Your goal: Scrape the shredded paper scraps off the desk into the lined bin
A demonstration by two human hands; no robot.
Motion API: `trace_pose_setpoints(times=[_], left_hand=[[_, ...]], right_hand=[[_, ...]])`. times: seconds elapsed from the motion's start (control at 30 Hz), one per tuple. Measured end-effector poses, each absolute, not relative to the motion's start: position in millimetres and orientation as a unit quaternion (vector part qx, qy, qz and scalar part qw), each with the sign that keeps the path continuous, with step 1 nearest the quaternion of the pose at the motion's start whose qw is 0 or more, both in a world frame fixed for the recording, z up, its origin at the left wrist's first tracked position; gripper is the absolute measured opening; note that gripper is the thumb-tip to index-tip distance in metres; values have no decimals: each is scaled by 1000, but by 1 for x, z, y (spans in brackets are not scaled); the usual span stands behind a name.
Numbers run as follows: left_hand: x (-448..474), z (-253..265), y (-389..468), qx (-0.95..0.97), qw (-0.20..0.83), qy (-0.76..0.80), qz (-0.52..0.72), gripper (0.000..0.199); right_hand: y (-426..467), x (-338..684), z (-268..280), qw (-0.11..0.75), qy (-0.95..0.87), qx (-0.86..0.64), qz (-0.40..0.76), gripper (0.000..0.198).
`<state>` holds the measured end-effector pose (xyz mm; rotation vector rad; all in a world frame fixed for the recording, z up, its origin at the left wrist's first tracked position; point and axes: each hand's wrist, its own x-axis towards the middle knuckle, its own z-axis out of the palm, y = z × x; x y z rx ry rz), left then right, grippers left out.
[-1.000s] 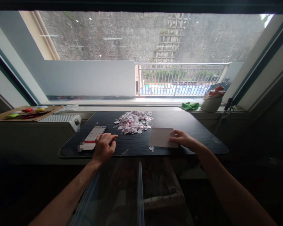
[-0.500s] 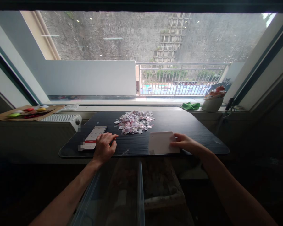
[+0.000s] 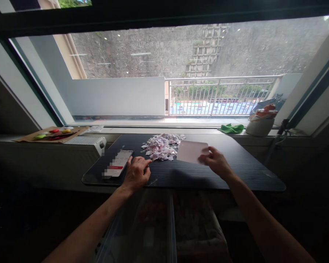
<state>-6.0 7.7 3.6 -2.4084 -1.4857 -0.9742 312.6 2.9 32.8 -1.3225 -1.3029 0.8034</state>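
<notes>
My right hand (image 3: 216,160) pinches the right edge of a flat pale card (image 3: 191,152) with rounded corners. The card is raised above the black table (image 3: 235,171), tilted up, and casts a shadow below. Just behind its left edge is a heap of small torn paper scraps (image 3: 161,147). My left hand (image 3: 137,171) rests at the near left of the table, fingers loosely bent and apart, holding nothing. Beside it on the left lies a phone (image 3: 118,164) with a lit screen, partly pixelated.
Below the table's near edge stands a clear plastic bin (image 3: 172,226). A white radiator (image 3: 90,143) and cardboard with colourful pieces (image 3: 50,134) are on the left. On the sill sit a green cloth (image 3: 231,128) and a white pot (image 3: 260,126). Window glass (image 3: 142,54) rises behind.
My right hand has lifted the card off the table and moved it forward, near the scraps. My left hand stays beside the phone. The whole view has shifted and tilted a little.
</notes>
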Motion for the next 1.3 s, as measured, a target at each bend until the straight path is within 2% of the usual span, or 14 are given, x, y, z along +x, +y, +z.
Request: trace_pose_setpoints(times=[0.1,0.3,0.47,0.63,0.83,0.97,1.13,1.3], left_hand=[[6,3,8,-812,65,-485,-318,29],[11,-5,9,-811,47,-487,-320,29],[9,-6,9,-809,45,-488,-325,28],[10,-5,8,-809,48,-486,-327,28],[9,-6,9,-811,50,-480,-331,26],[9,-6,9,-812,51,-478,-332,27],[10,-6,8,-810,51,-480,-333,27],[10,-5,8,-810,49,-482,-329,26]], right_hand=[[18,293,30,520,-565,-565,302,24],[7,300,35,437,-619,-623,195,21],[-2,304,38,460,-610,-617,192,21],[3,294,38,431,-595,-661,154,19],[-1,297,40,449,-589,-650,170,19],[-2,296,41,437,-582,-672,133,19],[0,288,39,449,-603,-634,179,20],[8,279,39,437,-596,-662,123,24]])
